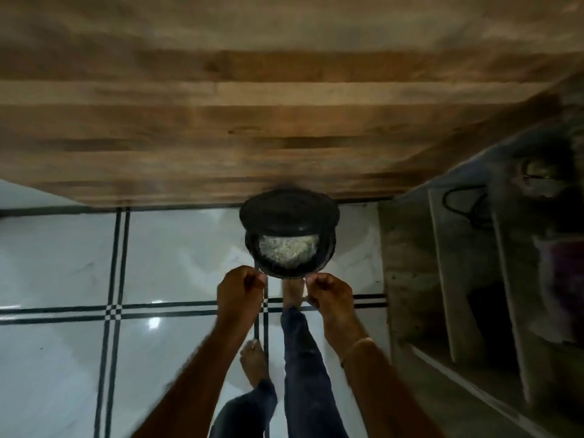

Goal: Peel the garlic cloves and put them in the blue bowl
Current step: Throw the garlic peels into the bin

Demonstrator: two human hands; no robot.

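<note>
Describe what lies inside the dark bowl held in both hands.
A pale, speckled heap shows in the dark bowl; blur hides whether it is garlic. A dark round piece covers its far part.

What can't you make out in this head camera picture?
Head view: the pale heap in the dark bowl is blurred; garlic or peel, cannot tell.
Head view: dim light hides whether that bowl is blue.
Head view: left hand and right hand grip its rim; curled fingers hide their tips.
Head view: shelf contents blurred, cut by right edge.
</note>
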